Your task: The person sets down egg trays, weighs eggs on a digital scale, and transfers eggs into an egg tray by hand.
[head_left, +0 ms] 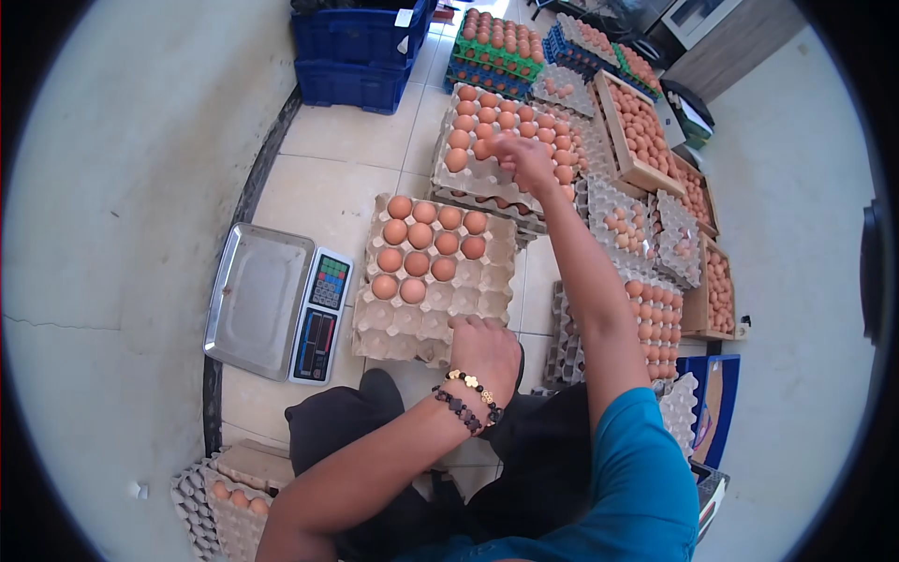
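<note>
My right hand (526, 164) reaches over a filled grey egg tray (487, 173) on a stack, its fingers apart, fingertips beside a brown egg (482, 149). Whether they touch it is unclear. Nearer to me lies another grey egg tray (482, 272), with brown eggs (419, 235) in its far and left cups and bare cups on its near and right sides. My left hand (487, 356), with beaded bracelets (466, 403) at the wrist, is curled down at this tray's near edge. Its fingertips, and whatever they grip, are hidden.
A digital scale (320, 314) with a metal pan (257, 300) stands to the left. Blue crates (351, 84) are behind it. Egg stacks (496, 47) and wooden boxes of eggs (641, 131) fill the back and right. More trays (234, 510) stand at lower left.
</note>
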A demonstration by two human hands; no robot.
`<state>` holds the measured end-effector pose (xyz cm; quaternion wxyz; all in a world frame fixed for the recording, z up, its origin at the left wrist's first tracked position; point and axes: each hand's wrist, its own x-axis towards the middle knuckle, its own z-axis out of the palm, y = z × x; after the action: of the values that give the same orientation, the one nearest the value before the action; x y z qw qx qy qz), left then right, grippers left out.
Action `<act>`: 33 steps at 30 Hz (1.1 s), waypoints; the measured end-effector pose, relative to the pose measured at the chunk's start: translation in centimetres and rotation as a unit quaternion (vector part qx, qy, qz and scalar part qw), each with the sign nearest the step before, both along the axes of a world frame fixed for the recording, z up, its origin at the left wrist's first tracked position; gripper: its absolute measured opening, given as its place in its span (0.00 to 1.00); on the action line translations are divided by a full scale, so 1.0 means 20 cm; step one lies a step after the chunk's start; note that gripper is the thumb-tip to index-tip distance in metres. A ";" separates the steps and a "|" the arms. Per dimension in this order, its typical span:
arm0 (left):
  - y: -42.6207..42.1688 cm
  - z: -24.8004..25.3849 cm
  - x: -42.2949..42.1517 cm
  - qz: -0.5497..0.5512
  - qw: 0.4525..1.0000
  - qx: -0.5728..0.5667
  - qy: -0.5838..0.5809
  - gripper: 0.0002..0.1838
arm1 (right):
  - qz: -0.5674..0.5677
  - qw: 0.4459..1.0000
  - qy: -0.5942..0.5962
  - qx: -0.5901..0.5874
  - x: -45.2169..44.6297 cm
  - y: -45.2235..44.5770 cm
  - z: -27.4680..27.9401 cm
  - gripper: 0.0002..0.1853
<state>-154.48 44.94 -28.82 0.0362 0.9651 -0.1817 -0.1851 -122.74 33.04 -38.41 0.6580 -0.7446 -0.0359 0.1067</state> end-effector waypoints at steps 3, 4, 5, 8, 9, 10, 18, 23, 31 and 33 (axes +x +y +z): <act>-0.01 -0.01 -0.01 0.006 1.000 0.005 -0.009 0.25 | -0.071 0.935 0.109 0.330 0.07 -0.11 0.04 0.12; -0.01 -0.01 -0.01 0.006 1.000 0.005 -0.005 0.24 | -0.077 0.971 0.092 0.209 0.08 -0.11 0.05 0.13; -0.01 -0.01 -0.01 0.006 1.000 0.005 -0.003 0.24 | -0.083 0.990 0.072 0.083 0.10 -0.10 0.07 0.13; -0.02 -0.04 0.00 0.013 1.000 0.002 0.002 0.23 | -0.066 0.951 -0.041 -0.298 0.17 -0.07 0.06 0.10; -0.03 -0.05 0.00 0.016 1.000 0.001 0.004 0.22 | -0.053 0.906 -0.086 -0.411 0.16 -0.03 0.08 0.10; -0.04 -0.05 0.00 0.017 1.000 -0.002 0.000 0.22 | -0.039 0.846 -0.128 -0.517 0.12 0.02 0.11 0.10; -0.02 -0.04 0.02 0.038 0.999 0.008 0.005 0.19 | 0.025 0.775 -0.172 -0.607 0.13 0.03 0.03 0.18; -0.01 -0.03 0.02 0.033 0.999 0.005 0.009 0.19 | 0.080 0.948 -0.029 -0.308 0.11 -0.18 0.07 0.19; 0.05 0.01 0.04 0.023 0.997 -0.048 0.054 0.21 | 0.145 0.974 0.158 0.067 -0.46 -0.24 0.26 0.23; 0.15 0.05 0.10 0.027 0.995 -0.069 0.067 0.21 | 0.149 0.979 0.138 0.026 -0.54 -0.22 0.26 0.22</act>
<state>-152.47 47.88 -27.84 0.1195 0.9503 -0.1647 -0.2357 -133.47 28.71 -33.27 0.6523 -0.6918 -0.0575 0.3043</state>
